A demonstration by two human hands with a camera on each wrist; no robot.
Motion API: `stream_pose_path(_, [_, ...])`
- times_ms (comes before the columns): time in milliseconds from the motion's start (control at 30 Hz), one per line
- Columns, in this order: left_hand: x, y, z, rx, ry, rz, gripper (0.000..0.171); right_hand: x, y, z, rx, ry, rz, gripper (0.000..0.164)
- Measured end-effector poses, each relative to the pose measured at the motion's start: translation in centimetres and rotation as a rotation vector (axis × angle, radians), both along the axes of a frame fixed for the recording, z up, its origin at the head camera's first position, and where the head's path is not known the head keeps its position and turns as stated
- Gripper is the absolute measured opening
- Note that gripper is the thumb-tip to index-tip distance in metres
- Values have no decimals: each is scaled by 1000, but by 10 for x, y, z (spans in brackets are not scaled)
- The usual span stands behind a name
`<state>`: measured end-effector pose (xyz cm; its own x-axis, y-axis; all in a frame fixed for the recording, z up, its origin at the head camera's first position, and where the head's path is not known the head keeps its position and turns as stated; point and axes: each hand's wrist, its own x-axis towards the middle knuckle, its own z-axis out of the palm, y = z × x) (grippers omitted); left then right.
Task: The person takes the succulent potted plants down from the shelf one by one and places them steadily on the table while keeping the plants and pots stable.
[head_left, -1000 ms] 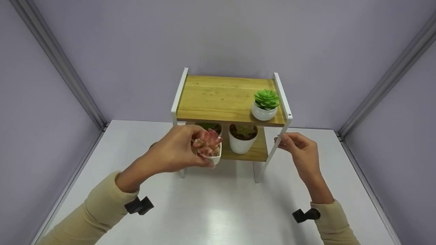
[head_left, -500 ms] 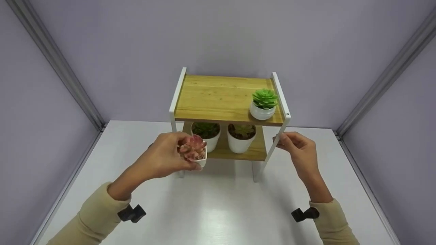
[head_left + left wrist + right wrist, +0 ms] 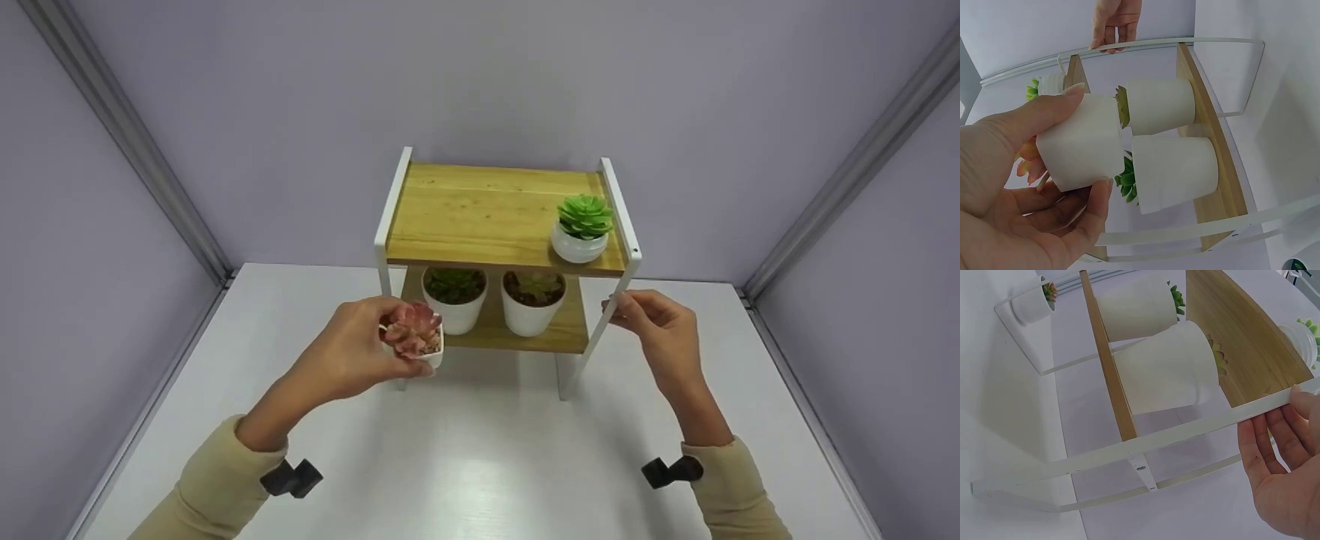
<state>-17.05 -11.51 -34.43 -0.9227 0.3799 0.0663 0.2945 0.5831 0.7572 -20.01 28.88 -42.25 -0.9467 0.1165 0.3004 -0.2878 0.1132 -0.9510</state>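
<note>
My left hand (image 3: 349, 349) grips a small square white pot with a pink succulent (image 3: 414, 330), thumb on the near side and fingers round the other. It is held in front of the lower left of a two-tier wooden shelf (image 3: 480, 217) with a white metal frame. In the left wrist view the potted succulent (image 3: 1081, 143) shows its bare white side, its leaves partly behind the thumb. My right hand (image 3: 664, 330) pinches the shelf's right front post (image 3: 1185, 433) between thumb and fingers.
A green succulent in a round white pot (image 3: 580, 244) stands on the top tier, front right. Two larger white potted plants, left (image 3: 457, 307) and right (image 3: 531, 311), stand on the lower tier. Another white pot (image 3: 1030, 304) sits on the white table beyond the shelf.
My left hand has drawn the potted pink succulent to the left, uncovering the left pot on the lower tier. The right hand has stayed on the post.
</note>
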Motion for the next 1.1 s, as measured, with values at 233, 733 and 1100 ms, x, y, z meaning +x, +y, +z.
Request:
stream_pose_path(233, [-1,-4,-10,27,-32,35,60,-1,-1,-1,-5,3,-7,27])
stream_pose_path(733, [2,-23,-36,5,-7,103,63,0,0,-1,-1,3,0,32])
stream_pose_path(1100, [-1,-35,-52,19,-17,144,56,-1,-1,-2,-24,16,8,29])
